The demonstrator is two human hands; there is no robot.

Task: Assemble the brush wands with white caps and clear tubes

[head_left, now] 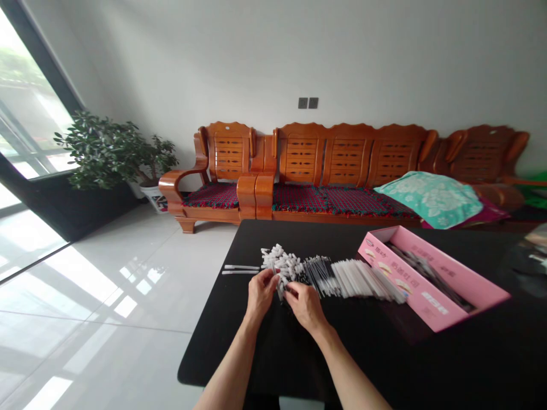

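Note:
A pile of small white cap-like pieces (285, 261) lies on the black table (359, 353), just beyond my hands. My left hand (260, 293) is closed in a pinch at the pile's near edge. Close beside it, the fingers of my right hand (305, 304) are also pinched together. A small pale piece shows between the two hands, but the fingers hide most of it. To the right lie a bundle of thin dark sticks with pale ends (320, 274) and a row of whitish tubes (363, 279). Two slim sticks with white ends (241, 267) lie left of the pile.
A long pink box (431, 279) with dark items inside stands right of the tubes. Wooden seats with red woven cushions (299, 199) line the wall behind the table. A teal patterned pillow (436, 199) rests there, and a potted plant (111, 148) stands at left.

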